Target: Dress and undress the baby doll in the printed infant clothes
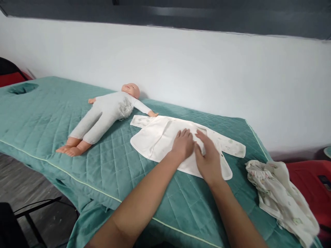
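A white baby garment with a faint print lies spread flat on the green quilted table cover. My left hand rests on its middle, fingers curled down onto the cloth. Beside it, my right hand lies flat on the garment with fingers stretched out, touching the left hand. A baby doll in a white bodysuit lies on its back to the left, one arm reaching to the garment's sleeve.
A crumpled printed cloth hangs over the table's right edge. A red seat stands to the right, another red one at far left. The white wall runs just behind the table. A face hole sits at far left.
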Available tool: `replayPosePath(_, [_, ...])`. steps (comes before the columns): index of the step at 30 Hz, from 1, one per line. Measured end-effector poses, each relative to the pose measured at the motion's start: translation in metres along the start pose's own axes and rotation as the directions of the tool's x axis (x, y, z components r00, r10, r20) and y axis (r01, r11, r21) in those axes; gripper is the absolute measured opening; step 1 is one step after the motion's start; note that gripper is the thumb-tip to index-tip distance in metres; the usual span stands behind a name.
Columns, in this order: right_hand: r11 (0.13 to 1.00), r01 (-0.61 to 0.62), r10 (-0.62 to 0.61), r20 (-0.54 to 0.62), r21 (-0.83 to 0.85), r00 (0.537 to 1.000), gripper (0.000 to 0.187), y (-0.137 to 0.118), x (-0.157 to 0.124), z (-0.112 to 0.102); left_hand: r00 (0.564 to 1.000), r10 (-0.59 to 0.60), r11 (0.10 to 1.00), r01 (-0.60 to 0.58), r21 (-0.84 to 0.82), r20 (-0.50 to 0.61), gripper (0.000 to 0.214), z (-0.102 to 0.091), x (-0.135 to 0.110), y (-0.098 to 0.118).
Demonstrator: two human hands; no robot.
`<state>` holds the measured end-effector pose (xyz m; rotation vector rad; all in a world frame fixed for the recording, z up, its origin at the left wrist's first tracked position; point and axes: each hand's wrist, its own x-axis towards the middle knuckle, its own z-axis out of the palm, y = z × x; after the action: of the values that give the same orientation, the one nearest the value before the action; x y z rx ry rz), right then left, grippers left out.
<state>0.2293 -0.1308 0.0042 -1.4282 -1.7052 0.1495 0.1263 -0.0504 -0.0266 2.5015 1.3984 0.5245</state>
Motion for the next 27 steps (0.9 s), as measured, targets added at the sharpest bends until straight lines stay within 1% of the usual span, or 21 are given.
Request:
replayPosePath(3, [0.997,-0.065,0.055,0.187,0.045,0.981,0.049,-0.013,-0.004,0.031,0.995,-0.096,0.988,0.093,0.12,0.027,0.056,-0.013,-0.02,-0.024])
replayPosePath(5, [0.991,-0.127,0.114,0.246,0.038,0.963,0.053,-0.015,0.002,0.05,0.991,-0.129,0.981,0.124,0.15,0.028,0.059,-0.02,-0.03,-0.034])
replayPosePath(8, [0.975,-0.221,0.222,0.254,-0.036,0.941,0.059,-0.011,0.019,0.073,0.991,-0.131,0.978,0.124,0.17,0.034,0.064,-0.028,-0.041,-0.041])
replayPosePath(11, [0.96,-0.253,0.275,0.237,-0.12,0.932,0.063,-0.009,0.028,0.085,0.993,-0.106,0.979,0.096,0.182,0.044,0.067,-0.032,-0.054,-0.041])
replayPosePath(13, [0.962,-0.223,0.257,0.234,-0.16,0.938,0.061,-0.009,0.024,0.087,0.996,-0.082,0.981,0.074,0.179,0.037,0.063,-0.033,-0.068,-0.042])
replayPosePath(15, [0.958,-0.164,0.219,0.23,-0.236,0.948,0.058,-0.008,0.013,0.083,0.999,-0.044,0.984,0.042,0.175,0.009,0.059,-0.034,-0.085,-0.043])
replayPosePath(18, [0.915,-0.085,0.189,0.233,-0.394,0.954,0.057,-0.005,-0.011,0.068,0.999,0.034,0.985,-0.028,0.169,-0.033,0.063,-0.038,-0.119,-0.047])
replayPosePath(21, [0.863,-0.068,0.207,0.227,-0.501,0.952,0.057,-0.004,-0.035,0.05,0.989,0.142,0.982,-0.135,0.13,-0.046,0.061,-0.049,-0.156,-0.055])
replayPosePath(23, [0.846,-0.04,0.188,0.227,-0.531,0.956,0.057,-0.008,-0.046,0.043,0.975,0.208,0.977,-0.203,0.07,-0.074,0.054,-0.062,-0.178,-0.066])
replayPosePath(24, [0.845,-0.018,0.167,0.231,-0.535,0.959,0.057,-0.012,-0.049,0.041,0.969,0.223,0.975,-0.22,0.039,-0.104,0.05,-0.072,-0.187,-0.074])
replayPosePath(25, [0.848,0.008,0.139,0.237,-0.53,0.961,0.056,-0.018,-0.049,0.042,0.965,0.215,0.976,-0.216,0.01,-0.15,0.046,-0.084,-0.194,-0.085])
replayPosePath(27, [0.864,0.061,0.076,0.25,-0.5,0.965,0.054,-0.035,-0.041,0.049,0.952,0.131,0.989,-0.146,-0.033,-0.278,0.042,-0.112,-0.202,-0.114])
